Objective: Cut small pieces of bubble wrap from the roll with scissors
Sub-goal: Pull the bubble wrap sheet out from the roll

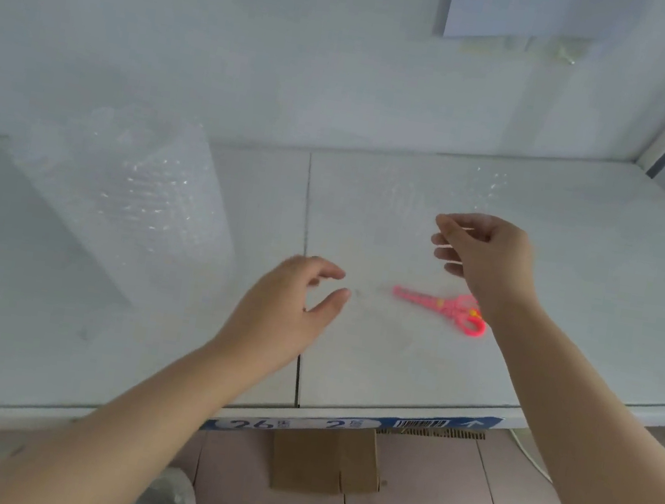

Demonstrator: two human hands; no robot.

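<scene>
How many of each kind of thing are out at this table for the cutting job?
Bubble wrap roll: 1
Loose bubble wrap piece, pinched by the right hand: 1
Pink scissors: 1
Total: 3

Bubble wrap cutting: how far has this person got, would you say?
Done: a loose piece seems already cut, apart from the roll, though it is faint and blurred. In hand: the right hand pinches that piece; the left hand hovers open; the pink scissors lie unheld on the table. Left: picking up the scissors and cutting further pieces from the roll.
</scene>
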